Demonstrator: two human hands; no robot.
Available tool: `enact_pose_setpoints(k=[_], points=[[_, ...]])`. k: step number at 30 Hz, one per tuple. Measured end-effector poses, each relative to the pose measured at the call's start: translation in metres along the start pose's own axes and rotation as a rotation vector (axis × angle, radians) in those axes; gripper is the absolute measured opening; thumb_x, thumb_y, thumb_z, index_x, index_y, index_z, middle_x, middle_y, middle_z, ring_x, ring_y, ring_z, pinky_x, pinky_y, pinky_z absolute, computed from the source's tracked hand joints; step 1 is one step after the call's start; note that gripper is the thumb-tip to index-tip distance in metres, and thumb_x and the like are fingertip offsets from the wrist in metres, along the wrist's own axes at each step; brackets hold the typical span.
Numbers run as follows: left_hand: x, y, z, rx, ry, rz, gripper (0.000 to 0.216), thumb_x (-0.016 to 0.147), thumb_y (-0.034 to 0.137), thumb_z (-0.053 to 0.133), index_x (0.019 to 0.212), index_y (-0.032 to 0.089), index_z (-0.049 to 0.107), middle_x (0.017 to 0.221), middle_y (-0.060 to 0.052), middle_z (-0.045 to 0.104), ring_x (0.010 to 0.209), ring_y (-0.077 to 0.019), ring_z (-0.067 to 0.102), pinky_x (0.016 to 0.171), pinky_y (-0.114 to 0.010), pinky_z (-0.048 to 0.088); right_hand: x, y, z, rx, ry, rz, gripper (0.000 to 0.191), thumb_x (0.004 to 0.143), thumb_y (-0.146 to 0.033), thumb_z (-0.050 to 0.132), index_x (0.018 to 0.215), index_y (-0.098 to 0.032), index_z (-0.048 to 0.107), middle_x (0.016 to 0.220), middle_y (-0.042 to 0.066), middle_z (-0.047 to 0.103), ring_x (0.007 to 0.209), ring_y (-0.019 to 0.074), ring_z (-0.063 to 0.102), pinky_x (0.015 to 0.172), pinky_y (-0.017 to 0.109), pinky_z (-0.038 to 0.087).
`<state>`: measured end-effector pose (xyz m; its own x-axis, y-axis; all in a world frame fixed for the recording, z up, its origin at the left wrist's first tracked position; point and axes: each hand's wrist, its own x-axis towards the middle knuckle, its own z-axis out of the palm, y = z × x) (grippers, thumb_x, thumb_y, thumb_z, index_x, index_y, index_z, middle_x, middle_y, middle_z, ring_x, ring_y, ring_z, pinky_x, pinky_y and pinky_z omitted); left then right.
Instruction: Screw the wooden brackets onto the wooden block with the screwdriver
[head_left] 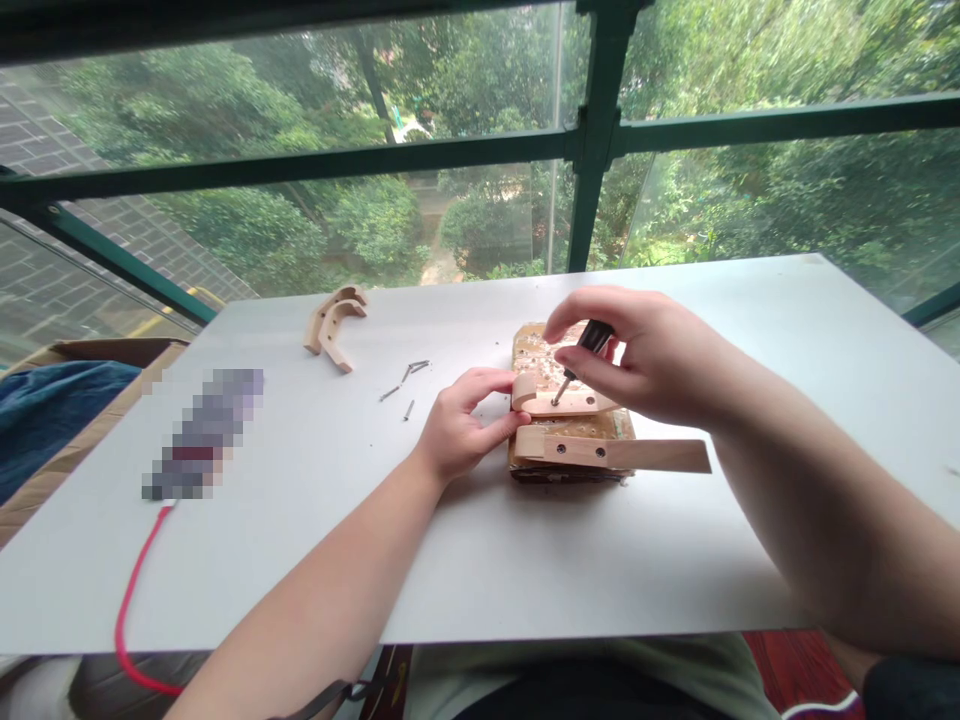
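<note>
My right hand is closed around the dark handle of a screwdriver. Its tip meets a screw hole in a curved wooden piece, which lies on a worn, scarred block. With thumb and fingers, my left hand pinches the rounded left end of that same piece. Nearer to me on the block, a second wooden piece with two dark screw holes sticks out past the right edge. The right part of the first piece is partly hidden behind my right hand.
Several loose screws lie left of the block. Farther back are two curved wooden pieces. A blurred-out device with a red cable rests on the white table at left. A cardboard box stands beyond the table's left edge.
</note>
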<state>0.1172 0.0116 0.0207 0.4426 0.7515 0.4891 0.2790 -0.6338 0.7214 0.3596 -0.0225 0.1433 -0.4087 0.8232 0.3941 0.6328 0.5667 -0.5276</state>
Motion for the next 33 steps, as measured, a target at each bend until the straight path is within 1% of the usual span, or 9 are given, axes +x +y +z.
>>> enact_pose_setpoints(k=[3,7,10,14,18,23,28,31,33], points=[[0.0,0.001,0.0,0.003,-0.002,-0.004,0.033,0.082,0.032,0.079,0.113,0.021,0.073,0.118,-0.008,0.073,0.112,-0.0233,0.068,0.103,-0.037,0.052,0.001,0.003,0.003,0.048,0.024,-0.069,0.024,0.088,-0.015,0.058,0.111,-0.021,0.065,0.093,0.003,0.07,0.075,0.0135,0.059,0.068,0.027,0.044],[0.0,0.002,0.0,-0.002,0.004,-0.008,0.034,0.081,0.032,0.081,0.113,0.021,0.073,0.119,-0.009,0.073,0.111,-0.0235,0.069,0.102,-0.037,0.053,-0.001,0.003,-0.002,0.066,-0.1,-0.098,0.017,0.086,-0.013,0.058,0.1,-0.02,0.063,0.083,0.001,0.068,0.071,0.0131,0.058,0.065,0.027,0.044],[0.001,0.003,0.001,-0.006,0.009,-0.004,0.033,0.082,0.032,0.08,0.112,0.021,0.073,0.118,-0.009,0.074,0.111,-0.0239,0.069,0.102,-0.037,0.054,-0.003,0.001,-0.009,0.102,-0.196,-0.103,0.028,0.079,-0.004,0.054,0.101,-0.02,0.059,0.091,0.002,0.069,0.077,0.0141,0.061,0.069,0.027,0.046],[0.002,0.005,0.001,0.001,0.016,-0.004,0.032,0.082,0.032,0.08,0.111,0.02,0.073,0.115,-0.008,0.075,0.107,-0.0228,0.07,0.1,-0.036,0.054,-0.005,0.001,-0.014,0.092,-0.205,-0.058,0.033,0.08,0.0,0.048,0.105,-0.021,0.056,0.098,0.003,0.07,0.085,0.0148,0.064,0.072,0.027,0.049],[0.002,0.006,0.001,0.02,0.019,-0.006,0.032,0.082,0.034,0.079,0.111,0.02,0.073,0.114,-0.008,0.075,0.105,-0.0223,0.07,0.1,-0.036,0.055,-0.008,0.003,-0.02,0.041,-0.223,-0.008,0.029,0.086,-0.006,0.049,0.108,-0.022,0.057,0.104,0.003,0.071,0.087,0.0151,0.066,0.069,0.026,0.048],[0.002,0.005,0.001,0.02,0.028,0.001,0.031,0.082,0.034,0.08,0.109,0.02,0.073,0.112,-0.009,0.075,0.104,-0.0223,0.07,0.099,-0.036,0.055,-0.007,0.004,-0.027,0.038,-0.237,0.043,0.027,0.085,-0.011,0.055,0.108,-0.023,0.06,0.103,0.002,0.072,0.074,0.0128,0.065,0.063,0.027,0.046],[0.002,0.004,0.002,0.011,0.023,0.004,0.032,0.082,0.035,0.079,0.11,0.021,0.073,0.114,-0.009,0.075,0.106,-0.0232,0.07,0.099,-0.038,0.056,-0.003,0.002,-0.029,-0.083,-0.188,0.018,0.014,0.088,-0.026,0.064,0.101,-0.022,0.066,0.087,0.002,0.07,0.071,0.0143,0.06,0.062,0.029,0.043],[0.002,0.003,0.002,0.006,0.021,0.001,0.032,0.082,0.036,0.08,0.11,0.021,0.073,0.114,-0.009,0.075,0.106,-0.0235,0.07,0.099,-0.039,0.056,-0.002,0.002,-0.029,-0.155,-0.157,0.009,0.012,0.087,-0.03,0.068,0.095,-0.022,0.066,0.076,0.0,0.065,0.063,0.0131,0.053,0.058,0.03,0.039],[0.001,0.002,0.002,0.007,0.022,-0.007,0.032,0.082,0.036,0.08,0.11,0.021,0.074,0.115,-0.009,0.075,0.106,-0.0234,0.07,0.099,-0.038,0.056,-0.002,0.001,-0.028,-0.166,-0.14,0.022,0.016,0.087,-0.035,0.071,0.087,-0.022,0.062,0.069,-0.001,0.059,0.059,0.012,0.046,0.055,0.031,0.036]])
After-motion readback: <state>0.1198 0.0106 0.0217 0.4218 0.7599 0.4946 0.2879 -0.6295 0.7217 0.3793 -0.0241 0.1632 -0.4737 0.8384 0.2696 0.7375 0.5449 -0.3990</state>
